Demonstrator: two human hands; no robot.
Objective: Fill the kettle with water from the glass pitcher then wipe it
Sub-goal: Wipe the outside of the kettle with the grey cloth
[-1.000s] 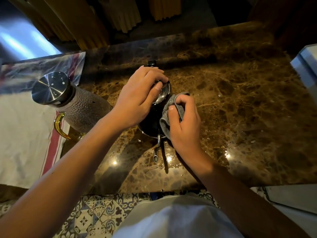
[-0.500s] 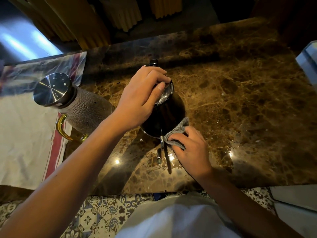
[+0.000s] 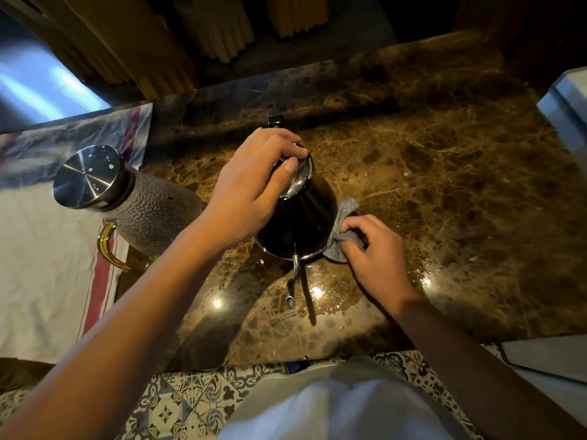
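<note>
Slid the grey cloth (image 3: 341, 236), pinched in right hand (image 3: 378, 255), lower along kettle (image 3: 298, 223); left hand (image 3: 254, 188) gripped lid. Wiping step underway; probably far side next.

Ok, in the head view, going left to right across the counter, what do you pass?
Striped cloth → glass pitcher → left hand on the lid → kettle → grey rag → right hand → bare marble counter.

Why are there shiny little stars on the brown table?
Head view: those are lamp glints on the glossy marble counter, by the kettle spout; the arms throw dark shadows, and the wide lens bends the edges.
</note>
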